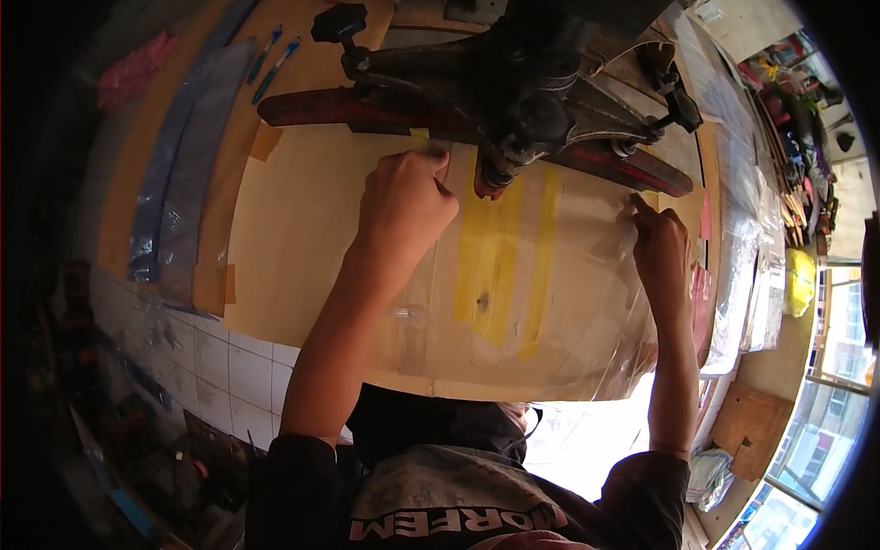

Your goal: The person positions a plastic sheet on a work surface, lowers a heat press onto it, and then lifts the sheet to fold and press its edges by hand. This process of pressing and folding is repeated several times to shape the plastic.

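Note:
A clear plastic sheet (600, 275) lies over the tan board (293, 229), and its creases catch the light on the right. My left hand (408, 197) is closed in a pinch at the sheet's far left corner, just below the red bar (312, 106). Near the bar's right end, my right hand (660, 240) pinches the far right corner. Between my hands, yellow tape strips (490, 247) show through the plastic. A dark metal clamp frame (541, 92) with knobs stands above the board's far edge, partly hiding it.
Two blue pens (275, 69) lie at the far left. Long plastic-wrapped strips (197, 174) run along the left side, and more clear plastic (738, 229) lies at the right. A yellow bag (800, 282) hangs near the windows. White tiles (247, 376) show below the left side.

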A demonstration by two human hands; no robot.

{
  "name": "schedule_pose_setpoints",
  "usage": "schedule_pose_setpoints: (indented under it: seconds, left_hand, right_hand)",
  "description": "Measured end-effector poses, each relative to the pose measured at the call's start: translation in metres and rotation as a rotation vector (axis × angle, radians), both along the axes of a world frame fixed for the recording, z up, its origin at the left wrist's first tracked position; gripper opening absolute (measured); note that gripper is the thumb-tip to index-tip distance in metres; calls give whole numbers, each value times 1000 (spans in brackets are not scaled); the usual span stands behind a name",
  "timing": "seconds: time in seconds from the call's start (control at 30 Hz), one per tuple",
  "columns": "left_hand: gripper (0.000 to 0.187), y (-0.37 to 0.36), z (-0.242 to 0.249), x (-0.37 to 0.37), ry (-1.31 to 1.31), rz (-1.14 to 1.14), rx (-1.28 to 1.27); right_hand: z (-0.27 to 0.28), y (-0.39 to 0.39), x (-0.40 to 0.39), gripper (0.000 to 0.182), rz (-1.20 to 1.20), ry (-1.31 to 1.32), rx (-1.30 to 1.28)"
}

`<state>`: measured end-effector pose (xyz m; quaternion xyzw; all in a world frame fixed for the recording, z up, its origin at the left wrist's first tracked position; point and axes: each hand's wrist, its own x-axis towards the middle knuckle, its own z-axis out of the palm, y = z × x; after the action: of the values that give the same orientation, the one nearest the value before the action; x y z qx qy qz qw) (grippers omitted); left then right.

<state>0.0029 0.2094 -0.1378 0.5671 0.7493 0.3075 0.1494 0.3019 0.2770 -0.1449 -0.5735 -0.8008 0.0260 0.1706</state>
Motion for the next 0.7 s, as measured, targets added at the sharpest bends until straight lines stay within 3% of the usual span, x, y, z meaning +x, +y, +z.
schedule_pose_setpoints:
  seconds: [0.4, 0.7]
  left_hand:
    - [24, 2, 6, 3, -16, -25, -107]
    - [19, -1, 7, 4, -36, -14, -56]
  right_hand:
    - [-1, 0, 5, 20, 8, 189, 69]
    - [5, -4, 2, 20, -35, 151, 37]
